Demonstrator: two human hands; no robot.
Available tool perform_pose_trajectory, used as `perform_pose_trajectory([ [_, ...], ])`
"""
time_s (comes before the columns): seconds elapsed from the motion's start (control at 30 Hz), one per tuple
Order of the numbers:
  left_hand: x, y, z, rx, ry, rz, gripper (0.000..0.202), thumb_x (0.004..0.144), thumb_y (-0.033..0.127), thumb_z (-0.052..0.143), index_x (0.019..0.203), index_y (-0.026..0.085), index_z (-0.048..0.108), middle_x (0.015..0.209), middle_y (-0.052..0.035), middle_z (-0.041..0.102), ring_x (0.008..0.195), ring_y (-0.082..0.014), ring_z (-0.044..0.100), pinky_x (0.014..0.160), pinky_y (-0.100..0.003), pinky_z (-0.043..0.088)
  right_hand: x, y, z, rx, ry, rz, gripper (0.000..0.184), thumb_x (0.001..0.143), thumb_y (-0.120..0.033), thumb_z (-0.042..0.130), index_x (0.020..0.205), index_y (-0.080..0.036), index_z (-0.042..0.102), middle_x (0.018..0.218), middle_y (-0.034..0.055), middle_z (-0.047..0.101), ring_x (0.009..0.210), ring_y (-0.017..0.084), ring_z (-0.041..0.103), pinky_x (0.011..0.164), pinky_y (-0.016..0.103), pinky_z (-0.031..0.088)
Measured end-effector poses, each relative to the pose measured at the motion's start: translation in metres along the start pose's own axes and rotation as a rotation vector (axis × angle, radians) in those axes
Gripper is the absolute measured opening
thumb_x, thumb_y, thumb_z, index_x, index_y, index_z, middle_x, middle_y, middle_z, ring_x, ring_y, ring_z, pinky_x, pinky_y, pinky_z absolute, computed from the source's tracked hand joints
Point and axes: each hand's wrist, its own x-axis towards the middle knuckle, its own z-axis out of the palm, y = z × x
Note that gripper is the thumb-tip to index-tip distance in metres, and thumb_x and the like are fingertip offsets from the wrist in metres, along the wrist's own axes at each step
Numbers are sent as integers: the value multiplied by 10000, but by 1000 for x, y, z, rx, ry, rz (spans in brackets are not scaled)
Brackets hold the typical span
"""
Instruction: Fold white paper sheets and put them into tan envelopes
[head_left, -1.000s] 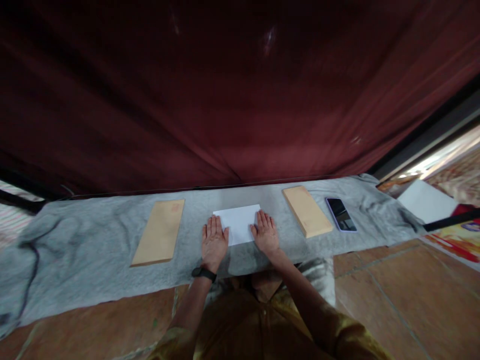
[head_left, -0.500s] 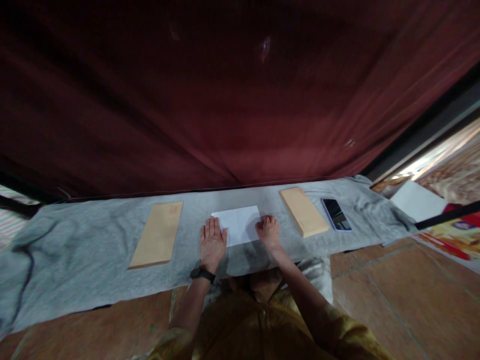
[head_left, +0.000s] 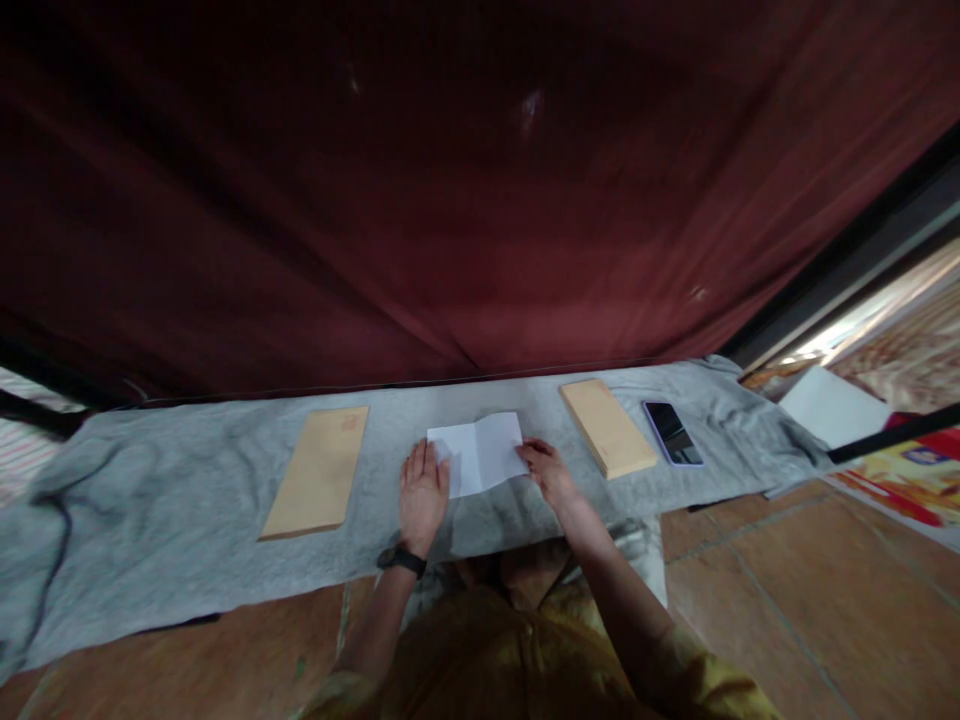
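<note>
A white sheet of paper [head_left: 478, 454] lies on the grey cloth [head_left: 187, 520] in front of me, bent along its middle. My left hand [head_left: 422, 494] rests flat with fingers stretched out on the cloth, touching the paper's left near corner; a black watch sits on its wrist. My right hand [head_left: 550, 472] pinches the paper's right near corner and lifts that half off the cloth.
A tan envelope [head_left: 319, 470] lies to the left of the paper, a stack of tan envelopes [head_left: 607, 427] to the right. A dark phone [head_left: 672, 432] lies beyond the stack. A dark red curtain [head_left: 450, 200] hangs behind. Tiled floor [head_left: 810, 590] on the right.
My right hand went from lying flat beside the paper to curling, then pinching the paper's right corner and raising that half. The left hand stayed flat.
</note>
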Motion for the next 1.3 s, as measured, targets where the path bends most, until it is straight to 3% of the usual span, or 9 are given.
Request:
perform_pose_trajectory([
  [0.13, -2, 5, -7, -139, 71, -27, 531, 1025, 402, 323, 1419, 104, 517, 1540, -185, 461, 1464, -279, 380, 1211, -494, 326, -4, -36, -3, 106, -5, 18, 361, 744, -520, 641, 909, -200, 628, 741, -5, 666, 626, 154, 620, 564, 261, 494],
  [0.3, -3, 33, -18, -432, 39, -74, 524, 1019, 458, 364, 1408, 155, 542, 1545, -131, 474, 1457, -246, 397, 1235, -460, 300, -19, -99, -5, 107, 119, -363, 269, 855, -426, 621, 995, -197, 636, 850, 4, 665, 745, 143, 606, 701, 262, 495],
  [0.43, 10, 60, -36, -895, -106, -282, 588, 1009, 560, 347, 1436, 189, 510, 1502, -134, 530, 1366, -259, 525, 1106, -451, 473, -37, -127, 5, -230, 121, -568, 246, 967, -376, 524, 1109, -207, 632, 936, 32, 683, 764, 155, 626, 722, 274, 505],
  [0.53, 22, 70, -52, -1209, -247, -397, 700, 1002, 632, 236, 1496, 172, 422, 1451, -165, 575, 1292, -269, 598, 971, -431, 568, -45, -114, 24, -517, 15, -646, 259, 1009, -316, 451, 1162, -220, 637, 1011, 50, 687, 843, 178, 662, 779, 287, 513],
  [0.63, 26, 68, -60, -1260, -336, -488, 773, 968, 697, 244, 1498, 161, 415, 1374, -175, 634, 1188, -259, 666, 895, -391, 598, -48, -81, 50, -766, -122, -601, 291, 1025, -263, 407, 1201, -245, 638, 1071, 53, 692, 892, 196, 684, 764, 282, 519],
  [0.73, 21, 56, -54, -1233, -345, -558, 774, 896, 722, 432, 1427, 163, 498, 1322, -167, 664, 1074, -243, 710, 808, -337, 605, -50, -46, 73, -837, -189, -506, 294, 1000, -202, 427, 1196, -256, 640, 1095, 41, 703, 876, 194, 695, 753, 281, 524],
  [0.87, 13, 33, -36, -1158, -321, -634, 677, 753, 596, 699, 1250, 142, 625, 1174, -155, 727, 930, -216, 727, 696, -280, 575, -52, -16, 91, -833, -289, -441, 287, 964, -144, 460, 1149, -242, 656, 1073, 33, 724, 883, 187, 704, 750, 272, 528],
  [1.1, 20, 6, -9, -914, -200, -544, 444, 733, 446, 636, 1021, 118, 711, 948, -107, 773, 848, -222, 719, 769, -344, 575, -52, 1, 89, -684, -397, -486, 256, 1005, -215, 477, 1184, -230, 660, 1091, 31, 737, 908, 166, 710, 817, 257, 547],
  [1.3, 41, -14, -5, -703, -147, -471, 390, 710, 250, 539, 1039, 138, 716, 924, -83, 776, 826, -242, 716, 770, -366, 572, -47, 9, 67, -772, -307, -580, 305, 963, -125, 498, 1186, -227, 679, 1127, 48, 720, 1043, 181, 675, 950, 292, 536],
])
